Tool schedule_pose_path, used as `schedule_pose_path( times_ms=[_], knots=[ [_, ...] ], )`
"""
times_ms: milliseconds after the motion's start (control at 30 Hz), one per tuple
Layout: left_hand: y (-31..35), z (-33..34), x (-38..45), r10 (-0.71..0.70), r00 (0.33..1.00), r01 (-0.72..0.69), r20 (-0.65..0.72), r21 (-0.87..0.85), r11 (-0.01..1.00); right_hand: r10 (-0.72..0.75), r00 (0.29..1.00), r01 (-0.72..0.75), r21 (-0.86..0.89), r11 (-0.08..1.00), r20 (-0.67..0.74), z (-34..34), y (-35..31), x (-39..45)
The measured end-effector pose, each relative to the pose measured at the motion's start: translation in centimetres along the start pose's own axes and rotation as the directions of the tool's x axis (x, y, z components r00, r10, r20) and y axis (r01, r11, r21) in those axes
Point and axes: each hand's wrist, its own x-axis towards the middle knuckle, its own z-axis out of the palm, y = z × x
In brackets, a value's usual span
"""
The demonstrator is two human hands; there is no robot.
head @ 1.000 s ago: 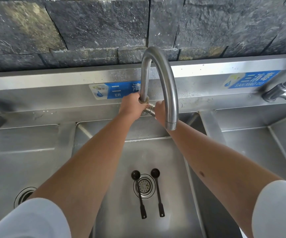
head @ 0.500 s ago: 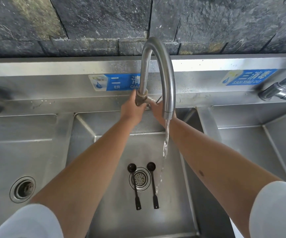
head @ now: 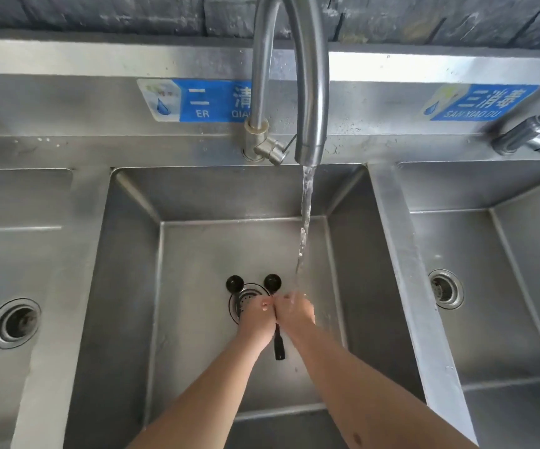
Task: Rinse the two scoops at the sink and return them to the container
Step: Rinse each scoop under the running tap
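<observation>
Two black scoops lie on the floor of the middle sink basin (head: 126, 286), on either side of the drain strainer (head: 242, 295). The left scoop's bowl (head: 235, 283) shows, but its handle is hidden under my left hand (head: 257, 315). The right scoop's bowl (head: 272, 282) and handle end (head: 279, 346) show between my hands. My right hand (head: 296, 311) is right beside that handle, with fingers curled down. Water (head: 305, 222) runs from the curved faucet (head: 310, 92) onto my right hand. Whether either hand grips a scoop is hidden.
The faucet lever (head: 271, 151) sticks out at the spout's base. Steel basins with drains flank the middle one, left (head: 14, 322) and right (head: 446, 288). A second tap (head: 531, 137) is at the far right. Blue labels sit on the backsplash. No container is in view.
Both hands left the faucet lever and dropped to the basin floor, onto the scoops' handles. The water stream has grown steady. The camera has tilted down and moved closer.
</observation>
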Motion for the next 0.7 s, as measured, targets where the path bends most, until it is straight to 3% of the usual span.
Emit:
schedule_pose_path(
  times_ms=[100,200,333,500,700],
  knots=[
    [-2.5,1.4,0.7,-0.044,0.998,0.042,0.04,0.053,0.998,0.081,0.997,-0.081,0.016,0.997,0.011,1.2,2.6,0.5],
    [-4.9,2.6,2.1,-0.089,0.995,0.086,0.045,0.071,0.994,0.052,0.999,-0.05,-0.095,0.994,0.015,2.3,4.8,1.9],
    [-7.1,3.7,3.9,-0.061,0.998,0.057,0.031,0.111,0.992,0.034,0.999,-0.034,-0.075,0.997,0.009,3.4,6.8,3.5],
    [-8.6,4.3,4.8,-0.045,0.998,0.041,0.032,0.102,0.994,-0.014,0.993,0.017,-0.029,0.999,0.119,4.5,7.6,4.8],
    [-9.2,3.6,3.4,-0.008,1.0,0.012,-0.013,0.263,0.965,0.016,0.994,-0.017,0.008,1.0,0.108,5.2,8.8,3.8]
  ],
)
